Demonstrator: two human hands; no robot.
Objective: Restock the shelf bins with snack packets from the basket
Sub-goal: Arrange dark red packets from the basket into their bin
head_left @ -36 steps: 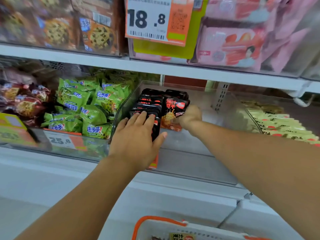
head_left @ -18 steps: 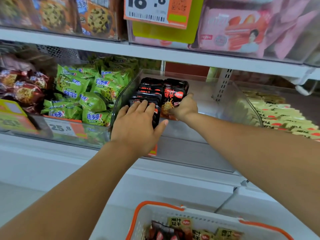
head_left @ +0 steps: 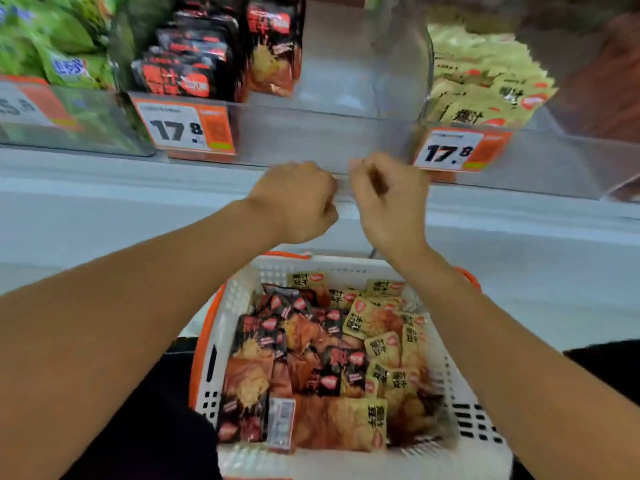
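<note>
The shelf (head_left: 104,209) ran across the top, with clear plastic bins on it. The middle bin (head_left: 311,133) had black-and-red packets (head_left: 194,64) stacked in its left part and bare room on the right. The bin to the right (head_left: 571,161) was full of tan packets (head_left: 485,88), and the one on the left held green packets (head_left: 59,50). An orange price tag (head_left: 185,128) sat on the front of the middle bin, and another (head_left: 460,149) on the right one.

Below was the white basket with orange trim (head_left: 221,306), loaded with snack packets: dark ones (head_left: 263,337) mostly on the left, tan ones (head_left: 384,341) mostly on the right, all jumbled and overlapping.

Both hands hung between the shelf edge and the basket, close together. The left hand (head_left: 294,202) had its fingers curled in on nothing I could see. The right hand (head_left: 391,199) was loosely curled too and also looked empty, though it was a bit blurry.

My guess on handling: these looked like small sealed foil pouches, so light, soft and crinkly, and probably slick. I'd scoop several dark ones at once, gripping across the flat faces, not by the thin sealed edges. They looked hard to damage, but a loose handful could easily slide apart.
</note>
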